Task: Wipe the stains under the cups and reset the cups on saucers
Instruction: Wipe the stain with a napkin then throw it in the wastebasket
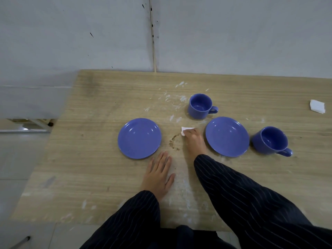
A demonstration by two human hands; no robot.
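Now the right hand pinches a tissue beside the ring stain — left hand flat, fingers pointing away.

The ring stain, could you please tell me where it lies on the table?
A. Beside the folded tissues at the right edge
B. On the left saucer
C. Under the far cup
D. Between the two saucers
D: the ring stain sits on bare table between the left saucer and the right saucer, just left of the right hand pressing a tissue.
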